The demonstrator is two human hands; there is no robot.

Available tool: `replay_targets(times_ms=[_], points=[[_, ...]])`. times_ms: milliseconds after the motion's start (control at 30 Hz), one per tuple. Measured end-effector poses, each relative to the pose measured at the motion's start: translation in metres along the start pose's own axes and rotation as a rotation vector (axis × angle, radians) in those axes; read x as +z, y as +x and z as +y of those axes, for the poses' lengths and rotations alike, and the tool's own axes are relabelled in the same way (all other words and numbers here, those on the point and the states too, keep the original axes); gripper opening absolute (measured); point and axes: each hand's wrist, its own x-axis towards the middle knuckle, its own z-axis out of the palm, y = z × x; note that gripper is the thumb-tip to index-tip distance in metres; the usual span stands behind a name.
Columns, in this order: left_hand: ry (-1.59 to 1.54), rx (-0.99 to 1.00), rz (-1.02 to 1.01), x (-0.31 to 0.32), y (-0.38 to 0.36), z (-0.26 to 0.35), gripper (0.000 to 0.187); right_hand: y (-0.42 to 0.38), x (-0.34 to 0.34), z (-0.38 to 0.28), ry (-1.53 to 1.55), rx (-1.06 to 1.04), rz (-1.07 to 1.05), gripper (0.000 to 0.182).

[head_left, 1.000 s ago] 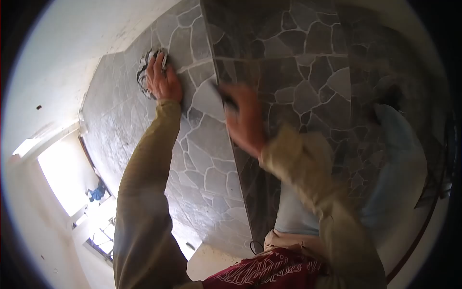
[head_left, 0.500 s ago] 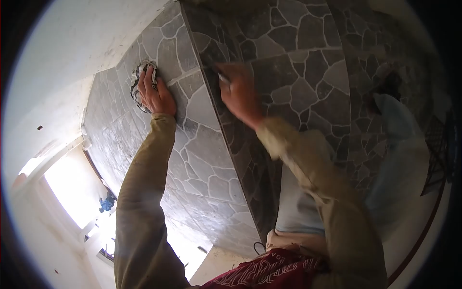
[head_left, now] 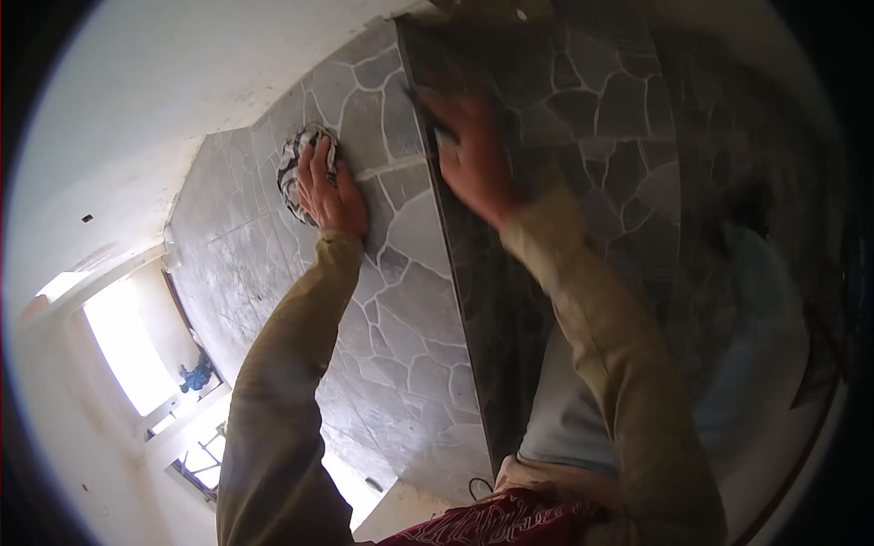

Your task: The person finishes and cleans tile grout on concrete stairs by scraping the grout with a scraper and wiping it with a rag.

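My left hand (head_left: 332, 196) presses a crumpled black-and-white cloth (head_left: 293, 173) against the grey stone-patterned tiles (head_left: 414, 296), its fingers bent over it. To the right, my right hand (head_left: 482, 164) is closed around a slim dark tool (head_left: 439, 116), smeared by motion, so its kind cannot be made out. The tool lies close to the upper part of the long dark edge (head_left: 452, 273) where two tiled faces meet. Pale grout lines run between the irregular stone shapes.
White wall (head_left: 118, 118) borders the tiles at the upper left. Bright openings (head_left: 127, 341) and a small blue object (head_left: 196, 375) show at the lower left. More dark tiling (head_left: 624, 100) covers the right-hand face. My trousers (head_left: 569, 419) are close to the tiles.
The view has shifted, so the tiles and my left hand with the cloth appear farther right and lower. My right hand still grips the tool along the edge.
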Motion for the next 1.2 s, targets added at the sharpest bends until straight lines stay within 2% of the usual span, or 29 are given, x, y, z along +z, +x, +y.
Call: replay_targets(times_ms=[67, 100, 167, 267, 300, 367, 400, 500, 567, 633, 767, 833, 867, 967, 1033, 1100, 1133, 1200], points=[[-0.01, -0.012, -0.016, 0.0, -0.002, 0.0, 0.043, -0.043, -0.025, -0.023, -0.005, 0.068, -0.163, 0.058], [-0.022, -0.015, 0.008, 0.002, 0.003, 0.002, 0.043, -0.037, -0.023, -0.011, -0.014, 0.042, -0.166, 0.058], [-0.003, -0.015, -0.021, -0.002, -0.001, 0.002, 0.043, -0.041, -0.015, 0.006, -0.002, 0.052, -0.18, 0.07], [0.005, -0.038, -0.031, -0.002, -0.002, 0.005, 0.044, 0.046, 0.025, 0.046, -0.117, -0.066, 0.054, 0.064], [0.007, -0.035, -0.046, -0.004, -0.006, 0.004, 0.044, 0.043, 0.023, 0.043, -0.118, -0.051, 0.057, 0.064], [-0.01, -0.032, -0.041, -0.002, -0.002, 0.003, 0.044, 0.048, 0.018, 0.034, -0.168, -0.16, 0.069, 0.064], [-0.017, -0.036, -0.025, -0.001, -0.001, 0.003, 0.044, 0.026, 0.007, 0.014, -0.101, -0.069, -0.009, 0.062], [0.014, -0.049, -0.019, -0.001, 0.0, 0.003, 0.045, 0.003, -0.005, 0.003, -0.001, -0.009, -0.107, 0.061], [-0.001, -0.026, -0.022, -0.004, -0.002, 0.005, 0.045, 0.043, 0.014, 0.028, -0.03, -0.008, -0.076, 0.058], [-0.003, -0.029, -0.015, -0.002, -0.002, 0.003, 0.045, 0.088, 0.025, 0.048, -0.101, -0.152, 0.051, 0.046], [-0.02, -0.054, -0.025, -0.004, -0.001, 0.005, 0.046, 0.048, 0.001, 0.027, -0.136, -0.255, 0.001, 0.036], [-0.026, -0.066, -0.013, -0.007, 0.003, 0.009, 0.046, 0.043, 0.003, 0.026, -0.032, -0.213, 0.011, 0.027], [-0.018, -0.059, -0.033, -0.009, 0.0, 0.01, 0.047, 0.061, 0.015, 0.034, -0.135, -0.197, 0.082, 0.021], [-0.025, -0.093, -0.041, -0.007, -0.002, 0.007, 0.048, 0.107, 0.027, 0.053, -0.036, -0.231, 0.066, 0.02], [-0.032, -0.103, -0.031, -0.009, 0.0, 0.007, 0.048, 0.077, 0.013, 0.033, -0.106, -0.239, 0.028, 0.02], [-0.04, -0.127, -0.021, -0.009, 0.0, 0.009, 0.048, 0.055, 0.004, 0.023, -0.104, -0.136, -0.053, 0.028], [-0.043, -0.132, -0.028, -0.01, 0.001, 0.01, 0.048, 0.063, 0.009, 0.031, -0.151, -0.232, 0.013, 0.019], [-0.051, -0.134, -0.051, -0.013, -0.003, 0.009, 0.049, 0.099, 0.024, 0.051, -0.125, -0.179, 0.005, 0.02]])
